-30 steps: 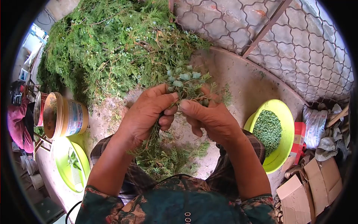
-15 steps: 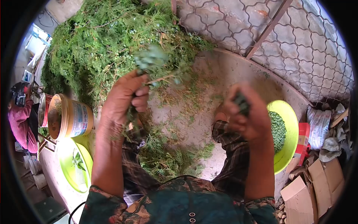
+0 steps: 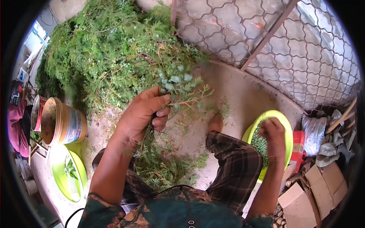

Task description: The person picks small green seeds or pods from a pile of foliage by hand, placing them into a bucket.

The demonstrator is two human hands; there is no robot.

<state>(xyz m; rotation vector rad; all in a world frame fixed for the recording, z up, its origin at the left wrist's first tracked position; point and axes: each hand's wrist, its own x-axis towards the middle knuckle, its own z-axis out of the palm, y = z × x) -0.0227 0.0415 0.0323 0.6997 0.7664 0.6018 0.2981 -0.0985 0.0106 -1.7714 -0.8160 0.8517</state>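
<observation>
1. One cone-bearing sprig (image 3: pixel 176 81) in left hand (image 3: pixel 145 116): holds the stems pinched between thumb and curled fingers, cones above the fist, leafy ends hanging below.
2. Hovers over or reaches into the right-side yellow-green basin (image 3: pixel 288 129) with right hand (image 3: pixel 273 137), fingers bent and partly closed; cannot tell whether anything sits in the grip.
3. Shows small green cones (image 3: pixel 259 146) heaped inside that basin, partly hidden behind right hand.
4. Looks down on a dusty, grey-brown floor (image 3: pixel 237 91), littered with loose clippings (image 3: pixel 163 167) between the plaid trouser legs (image 3: pixel 235 159).
5. Rises at upper left into a big pile of green branches (image 3: pixel 102 57), spread over the floor and dotted with pale cones.
6. Ends at upper right in a wavy metal grille (image 3: pixel 268 39) before a pale, rough wall (image 3: pixel 235 22).
7. Includes, at left, a yellow bucket (image 3: pixel 74 123) beside a red-and-white bucket (image 3: pixel 37 114), with a second basin (image 3: pixel 61 167) just below, holding a leafy piece (image 3: pixel 70 168).
8. Has a red box (image 3: pixel 298 142), a whitish sack (image 3: pixel 313 133) and folded cardboard (image 3: pixel 300 209) at right.
9. Shows part of another person in a pink top (image 3: pixel 17 131) at the far left edge.
</observation>
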